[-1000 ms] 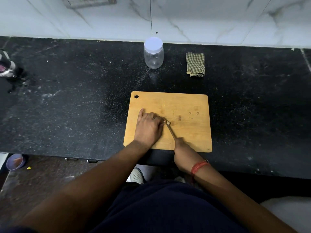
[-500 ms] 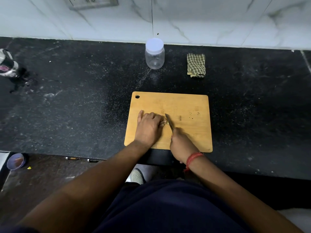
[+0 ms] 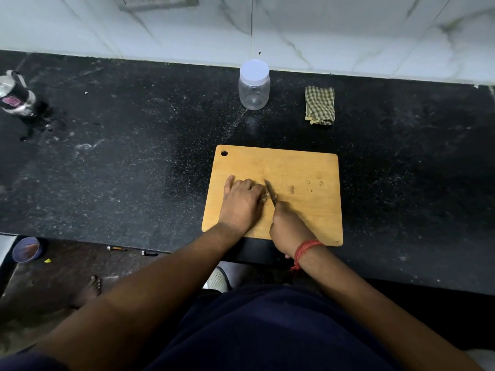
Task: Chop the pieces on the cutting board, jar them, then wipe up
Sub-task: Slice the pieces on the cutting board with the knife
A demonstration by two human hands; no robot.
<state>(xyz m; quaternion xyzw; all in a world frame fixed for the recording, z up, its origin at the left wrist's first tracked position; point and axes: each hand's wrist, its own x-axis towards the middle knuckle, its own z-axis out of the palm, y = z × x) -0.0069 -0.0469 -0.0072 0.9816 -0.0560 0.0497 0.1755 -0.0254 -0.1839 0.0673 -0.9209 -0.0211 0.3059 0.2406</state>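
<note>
Head view, single entry, as I log it from my station.

1. Cutting board (image 3: pixel 302 167): wooden, rectangular, hanging hole at its far-left corner, lying flat on the black counter (image 3: pixel 134 156) near the front edge.
2. Left hand (image 3: pixel 242 202): palm down on the board's left half. Fingers curled, tips tucked toward the blade, little finger stretched out straight to the far left. I read it as pinning a small piece (image 3: pixel 265 195) that is mostly hidden under the fingertips; what the piece is, I cannot tell.
3. Right hand (image 3: pixel 288 230): fingers wrapped tightly round a knife handle, which is hidden inside the fist. Red thread band (image 3: pixel 308 247) on that wrist.
4. Knife (image 3: pixel 270 192): thin blade running away from the right fist, tip pointing to the far side, edge just beside the left fingertips.
5. Crumbs (image 3: pixel 314 184): a few tiny bits on the board's right half, apart from both hands.
6. Jar (image 3: pixel 254 85): clear plastic, white lid on, upright at the back of the counter near the wall.
7. Cloth (image 3: pixel 320 105): checked, folded, to the right of the jar, not touching it.
8. Metal flask (image 3: pixel 16 99): far left of the counter.
</note>
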